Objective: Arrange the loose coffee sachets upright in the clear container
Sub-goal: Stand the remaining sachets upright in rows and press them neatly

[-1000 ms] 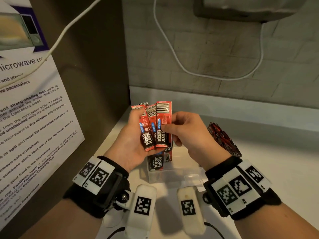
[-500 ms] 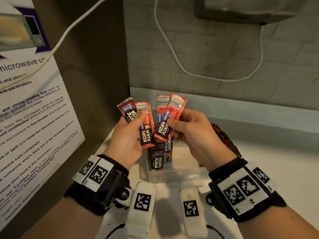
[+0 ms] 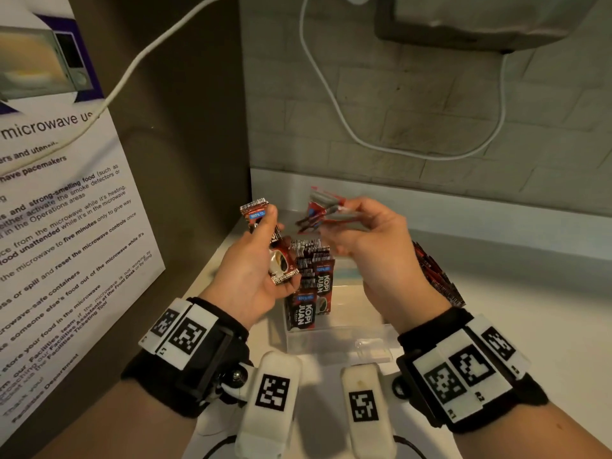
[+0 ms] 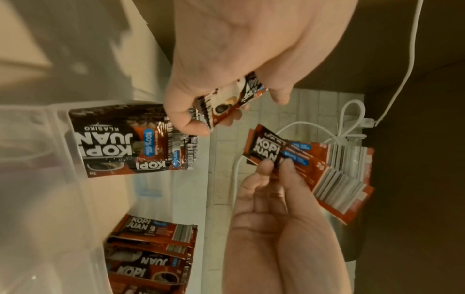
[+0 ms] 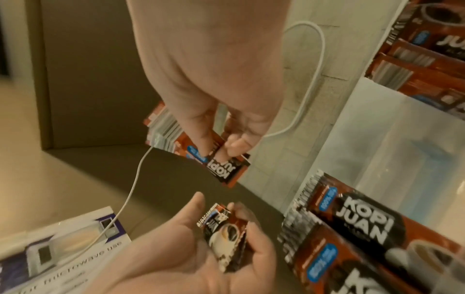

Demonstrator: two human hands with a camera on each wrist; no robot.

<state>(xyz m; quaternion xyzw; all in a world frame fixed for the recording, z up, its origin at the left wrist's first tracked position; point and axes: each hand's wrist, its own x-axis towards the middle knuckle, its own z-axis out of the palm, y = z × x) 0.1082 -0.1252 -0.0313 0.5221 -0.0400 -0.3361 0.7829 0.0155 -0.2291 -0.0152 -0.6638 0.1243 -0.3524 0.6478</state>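
Observation:
Red and black coffee sachets stand upright in a row (image 3: 311, 283) at the left end of the clear container (image 3: 347, 339). My left hand (image 3: 276, 240) grips a small stack of sachets (image 3: 261, 217) just left of and above the container, thumb lying along the top one. My right hand (image 3: 331, 220) pinches a fanned pair of sachets (image 3: 318, 212) above the container, turned nearly flat and blurred. In the left wrist view that pair (image 4: 314, 165) spreads from the fingertips. More loose sachets (image 3: 437, 276) lie piled on the counter to the right, partly hidden behind my right wrist.
A dark side wall with a microwave notice (image 3: 66, 210) closes the left. The brick back wall carries a looping white cable (image 3: 331, 94), and an appliance (image 3: 480, 21) hangs overhead. The white counter (image 3: 513, 326) stretches to the right.
The hands have drawn apart. My right hand tipped its sachets from upright to nearly flat. My left hand gathered its sachets into a stack and turned them toward me.

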